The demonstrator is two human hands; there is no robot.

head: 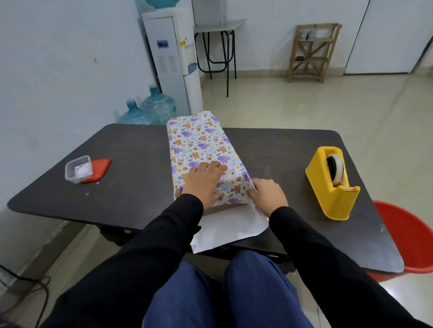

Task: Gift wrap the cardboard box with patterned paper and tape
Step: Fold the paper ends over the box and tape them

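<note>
The box (199, 142), wrapped in paper (230, 224), sits mid-frame on the table (131, 149). My left hand (205, 181) lies flat on top, fingers straight; my right hand (267, 195) pinches a fold at its lower right corner.

paper (199, 142) under the left hand (203, 181) looks matt, creased. right of it, a glossy plastic dispenser (328, 194); the bench (131, 149) is matt, scuffed.

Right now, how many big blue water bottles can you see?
3. Two bottles stand on the floor left of the water dispenser, behind the table. One sits atop the dispenser, cut off by the picture's edge. The table may hide more.
</note>
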